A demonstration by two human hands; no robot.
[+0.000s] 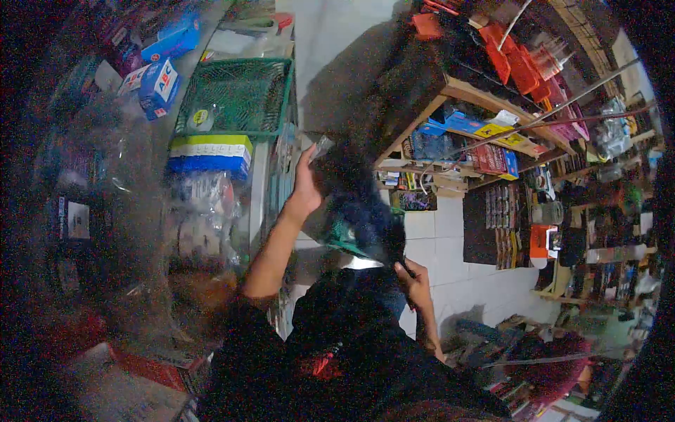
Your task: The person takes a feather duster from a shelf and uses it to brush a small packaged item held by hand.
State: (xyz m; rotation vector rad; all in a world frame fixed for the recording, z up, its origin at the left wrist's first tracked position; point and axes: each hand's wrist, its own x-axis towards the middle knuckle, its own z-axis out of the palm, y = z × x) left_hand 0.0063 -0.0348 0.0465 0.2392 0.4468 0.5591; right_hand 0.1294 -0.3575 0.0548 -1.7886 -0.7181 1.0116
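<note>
My left hand [305, 188] is raised beside the shelf edge, its fingers closed on a small clear plastic packet [322, 148] whose contents I cannot make out. To the lower right, my right hand [418, 283] grips the thin dark handle of a dark, fluffy-looking duster [365, 193]. The duster's blurred head spreads up and left, in front of my body and near my left hand. Part of a green basket [346, 239] shows below the duster; the rest is hidden. Left of my left hand, a green mesh basket [289, 98] stands above a blue, white and lime box [211, 156].
Blue ABC boxes [159, 88] and plastic-wrapped goods line the left side. A wooden shelf [411, 135] of packets juts out at right, red containers [510, 60] above it. White floor tiles [443, 264] lie below. A person in maroon [566, 366] is at lower right.
</note>
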